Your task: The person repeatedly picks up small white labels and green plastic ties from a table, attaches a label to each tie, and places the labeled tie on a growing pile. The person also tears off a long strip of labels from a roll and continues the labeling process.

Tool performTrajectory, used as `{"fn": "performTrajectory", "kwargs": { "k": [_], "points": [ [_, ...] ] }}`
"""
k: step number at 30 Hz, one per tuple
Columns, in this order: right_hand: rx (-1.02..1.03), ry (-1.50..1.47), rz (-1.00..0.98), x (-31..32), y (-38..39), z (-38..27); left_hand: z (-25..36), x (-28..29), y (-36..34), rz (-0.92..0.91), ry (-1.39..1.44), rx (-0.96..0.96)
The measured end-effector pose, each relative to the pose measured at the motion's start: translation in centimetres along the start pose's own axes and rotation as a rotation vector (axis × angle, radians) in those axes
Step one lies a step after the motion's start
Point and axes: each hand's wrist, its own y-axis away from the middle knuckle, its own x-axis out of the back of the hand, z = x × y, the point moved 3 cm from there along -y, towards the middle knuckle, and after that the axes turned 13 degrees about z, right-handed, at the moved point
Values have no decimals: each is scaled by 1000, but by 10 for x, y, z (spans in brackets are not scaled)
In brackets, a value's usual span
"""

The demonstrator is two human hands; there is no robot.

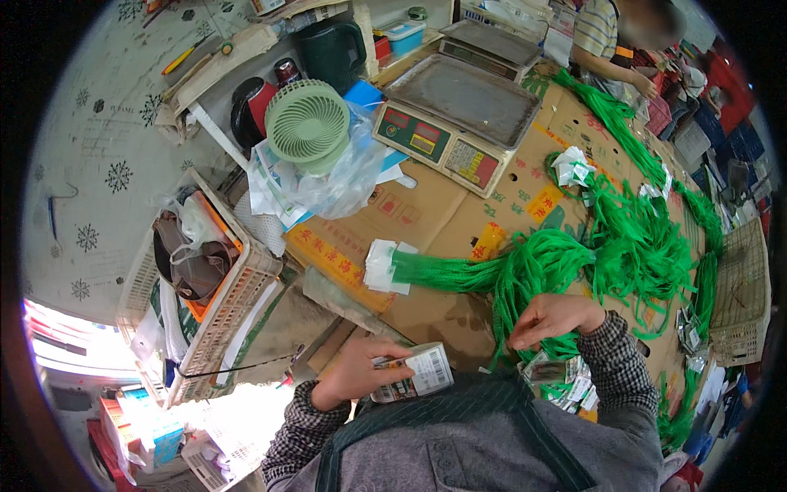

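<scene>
My left hand [361, 371] is closed around a small stack of printed cards [429, 371] with a barcode on the top one, held close to my apron. To the right, my right hand [557, 318] hovers at the near edge of a pile of green mesh netting [537, 262]. Its fingers are drawn together in a pinch, and what lies between them, if anything, is hidden. One netting bundle stretches left across the cardboard and ends in white tags [380, 266]. Below my right hand lie more printed cards [578, 385] attached to green netting.
A digital scale [447, 143] stands at the back, with a second scale [492, 45] behind it. Left of them are a green fan [307, 123], a dark kettle [330, 53] and a plastic bag [348, 176]. A plastic crate [221, 316] stands at left. Another person [602, 49] works at far right.
</scene>
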Motion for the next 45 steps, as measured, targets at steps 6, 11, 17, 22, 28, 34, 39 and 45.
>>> {"fn": "performTrajectory", "kwargs": {
  "k": [6, 11, 17, 22, 28, 34, 39, 45],
  "points": [
    [439, -399, 537, -57, -45, -62, -2, -9, -6, 347, 19, -83],
    [391, -465, 400, -76, -69, -69, 15, -4, -7, 604, -75, -218],
    [453, -218, 268, -79, -68, -82, -1, -4, -1, 171, 73, -144],
    [490, -71, 487, -78, -65, -84, -7, -10, 2, 431, -47, -156],
    [635, 34, 616, -82, -78, -95, -31, -9, 12, 619, -20, 112],
    [611, 197, 976, -14, -154, -90, -32, -6, 29, 351, -13, -1],
    [571, 342, 955, -6, -228, -59, -20, 16, 51, 305, -152, -131],
    [439, 118, 813, 3, -217, -51, -16, 171, 96, 1252, -147, -140]
  ]
}}
